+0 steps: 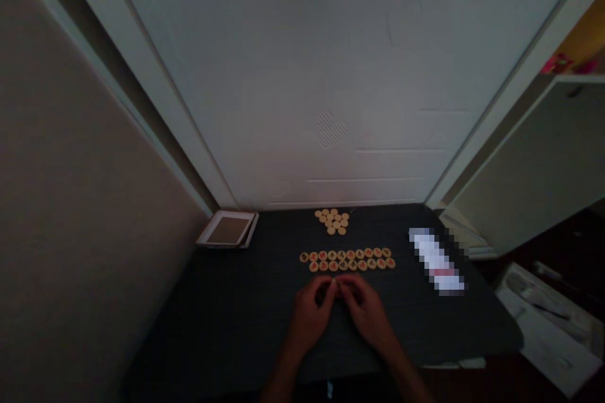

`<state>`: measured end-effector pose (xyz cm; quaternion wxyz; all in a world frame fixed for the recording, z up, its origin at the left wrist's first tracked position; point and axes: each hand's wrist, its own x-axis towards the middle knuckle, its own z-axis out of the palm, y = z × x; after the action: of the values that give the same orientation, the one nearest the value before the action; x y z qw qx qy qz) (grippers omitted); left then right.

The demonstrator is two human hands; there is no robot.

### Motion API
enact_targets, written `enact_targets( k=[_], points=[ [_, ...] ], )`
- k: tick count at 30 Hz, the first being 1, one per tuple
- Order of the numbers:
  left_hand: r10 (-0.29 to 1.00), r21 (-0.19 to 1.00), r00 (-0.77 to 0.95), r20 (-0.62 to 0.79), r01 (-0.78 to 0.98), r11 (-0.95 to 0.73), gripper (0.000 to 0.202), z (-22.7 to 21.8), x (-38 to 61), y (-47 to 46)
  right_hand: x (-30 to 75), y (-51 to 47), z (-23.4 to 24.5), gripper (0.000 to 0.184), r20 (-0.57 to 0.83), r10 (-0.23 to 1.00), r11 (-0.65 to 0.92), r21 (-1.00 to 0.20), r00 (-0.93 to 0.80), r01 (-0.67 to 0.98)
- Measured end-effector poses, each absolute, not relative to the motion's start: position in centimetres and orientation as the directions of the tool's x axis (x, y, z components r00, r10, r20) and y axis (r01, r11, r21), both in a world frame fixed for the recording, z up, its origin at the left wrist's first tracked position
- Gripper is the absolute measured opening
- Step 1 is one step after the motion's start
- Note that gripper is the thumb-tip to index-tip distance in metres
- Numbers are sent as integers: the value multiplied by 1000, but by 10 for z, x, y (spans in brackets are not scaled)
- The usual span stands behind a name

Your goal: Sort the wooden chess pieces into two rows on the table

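Both hands rest on a dark table (236, 302), fingertips meeting just below two rows of round wooden game discs (347, 259) marked in red and dark characters. My left hand (312, 312) and my right hand (366, 308) have their fingers curled and pinched together; whatever they hold is hidden in the dim light. Farther back lies a cluster of blank-faced discs (333, 221) near the wall.
An open shallow box (227, 229) sits at the table's back left corner. A blurred white packet (437, 261) lies at the right. A white door stands behind the table, a white cabinet (534, 170) and clutter on the floor (548, 321) to the right.
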<state>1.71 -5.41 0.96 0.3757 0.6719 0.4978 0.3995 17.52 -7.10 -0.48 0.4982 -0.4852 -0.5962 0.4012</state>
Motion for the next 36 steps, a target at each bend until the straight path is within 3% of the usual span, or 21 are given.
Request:
enact_targets(
  k=[7, 36],
  points=[
    [973, 946, 189, 131, 271, -180, 18, 8, 16, -54, 172, -71, -8, 29, 323, 943, 331, -887, -80, 320],
    [984, 963, 147, 100, 235, -133, 22, 10, 17, -53, 173, -72, -3, 36, 277, 957, 290, -897, -89, 332]
  ],
)
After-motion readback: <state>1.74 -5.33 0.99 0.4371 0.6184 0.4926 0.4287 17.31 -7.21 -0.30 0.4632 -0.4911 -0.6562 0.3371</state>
